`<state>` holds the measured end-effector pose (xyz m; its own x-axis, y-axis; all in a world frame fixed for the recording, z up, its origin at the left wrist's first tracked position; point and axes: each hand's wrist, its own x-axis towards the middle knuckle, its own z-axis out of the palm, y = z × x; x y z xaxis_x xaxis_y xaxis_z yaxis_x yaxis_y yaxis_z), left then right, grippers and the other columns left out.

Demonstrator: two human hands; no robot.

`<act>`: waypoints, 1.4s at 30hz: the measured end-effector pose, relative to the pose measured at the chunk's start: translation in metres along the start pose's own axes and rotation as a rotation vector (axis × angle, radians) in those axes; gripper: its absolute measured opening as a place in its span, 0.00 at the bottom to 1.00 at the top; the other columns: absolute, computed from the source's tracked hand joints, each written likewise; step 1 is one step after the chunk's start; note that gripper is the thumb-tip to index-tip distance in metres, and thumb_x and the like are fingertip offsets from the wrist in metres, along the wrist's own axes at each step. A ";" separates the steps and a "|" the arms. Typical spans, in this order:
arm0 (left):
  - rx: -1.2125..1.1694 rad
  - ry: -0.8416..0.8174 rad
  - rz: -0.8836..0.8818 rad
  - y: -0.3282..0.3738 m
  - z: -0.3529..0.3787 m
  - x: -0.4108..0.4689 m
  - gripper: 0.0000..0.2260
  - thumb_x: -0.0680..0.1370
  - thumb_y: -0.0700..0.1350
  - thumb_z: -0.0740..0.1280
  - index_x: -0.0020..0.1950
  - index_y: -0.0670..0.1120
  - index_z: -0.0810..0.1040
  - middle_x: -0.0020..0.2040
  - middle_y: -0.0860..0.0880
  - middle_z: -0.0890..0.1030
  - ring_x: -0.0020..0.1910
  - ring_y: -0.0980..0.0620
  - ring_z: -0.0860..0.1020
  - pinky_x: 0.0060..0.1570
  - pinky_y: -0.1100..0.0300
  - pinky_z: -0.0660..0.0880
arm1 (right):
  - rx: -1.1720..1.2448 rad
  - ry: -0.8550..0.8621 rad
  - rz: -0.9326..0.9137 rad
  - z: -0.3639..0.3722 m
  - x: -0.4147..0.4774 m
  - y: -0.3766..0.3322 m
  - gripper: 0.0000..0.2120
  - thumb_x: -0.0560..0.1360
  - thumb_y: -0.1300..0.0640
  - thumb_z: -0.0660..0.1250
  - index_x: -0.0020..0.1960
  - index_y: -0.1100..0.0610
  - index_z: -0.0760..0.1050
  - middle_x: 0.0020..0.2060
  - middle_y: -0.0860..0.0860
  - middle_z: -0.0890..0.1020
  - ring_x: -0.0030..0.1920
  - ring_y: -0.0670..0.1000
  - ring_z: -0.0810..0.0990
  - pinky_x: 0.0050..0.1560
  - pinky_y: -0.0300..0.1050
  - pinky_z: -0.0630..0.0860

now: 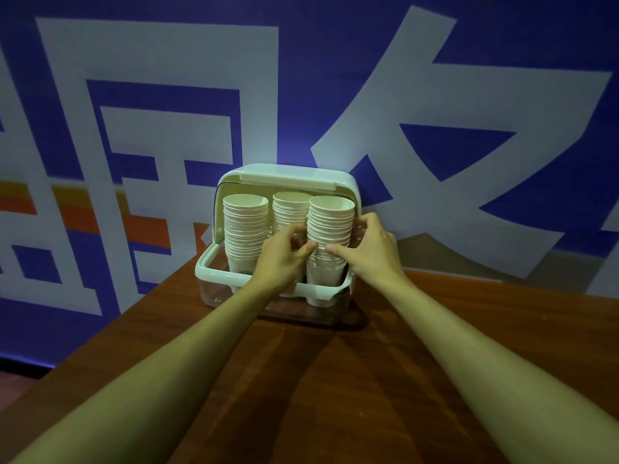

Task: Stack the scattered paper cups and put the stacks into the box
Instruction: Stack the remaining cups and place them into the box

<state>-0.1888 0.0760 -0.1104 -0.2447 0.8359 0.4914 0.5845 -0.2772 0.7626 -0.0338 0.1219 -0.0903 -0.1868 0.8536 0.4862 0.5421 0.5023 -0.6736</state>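
A pale green box (207, 266) with a clear lower wall stands at the back of the wooden table, its lid (288, 177) swung up against the wall. Three tall stacks of white paper cups stand in it: a left stack (246, 226), a back middle stack (290, 204) and a right stack (330, 222). My left hand (281, 259) and my right hand (368, 249) grip the right stack from either side at its middle, thumbs meeting in front. The stack's foot stands inside the box rim.
The brown wooden table (335, 380) runs toward me from the box. A blue wall banner with big white characters (435, 112) stands right behind the box. The table's left edge drops off to a dark floor (20, 373).
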 end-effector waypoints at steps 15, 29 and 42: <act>0.338 0.246 0.202 0.021 -0.062 0.019 0.12 0.77 0.42 0.67 0.61 0.46 0.77 0.62 0.47 0.73 0.58 0.51 0.72 0.59 0.58 0.72 | -0.161 0.149 -0.178 -0.021 0.013 -0.017 0.13 0.78 0.50 0.65 0.59 0.56 0.74 0.53 0.51 0.74 0.55 0.51 0.75 0.48 0.40 0.72; 0.158 0.015 -0.043 -0.007 -0.099 0.057 0.21 0.82 0.46 0.58 0.76 0.51 0.61 0.74 0.44 0.58 0.72 0.42 0.59 0.69 0.44 0.62 | -0.221 -0.178 -0.186 -0.023 0.062 -0.034 0.32 0.72 0.40 0.69 0.71 0.53 0.68 0.69 0.51 0.68 0.67 0.53 0.65 0.62 0.48 0.68; 0.252 -0.036 0.068 -0.011 -0.116 0.035 0.17 0.80 0.43 0.63 0.69 0.46 0.68 0.70 0.42 0.65 0.67 0.44 0.65 0.61 0.55 0.66 | -0.201 0.130 -0.269 -0.002 0.033 -0.040 0.20 0.70 0.47 0.74 0.56 0.55 0.76 0.55 0.51 0.76 0.55 0.49 0.69 0.52 0.42 0.70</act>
<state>-0.2935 0.0537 -0.0532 -0.1731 0.8368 0.5195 0.7743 -0.2104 0.5969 -0.0601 0.1295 -0.0462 -0.2464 0.6633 0.7067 0.6407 0.6586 -0.3948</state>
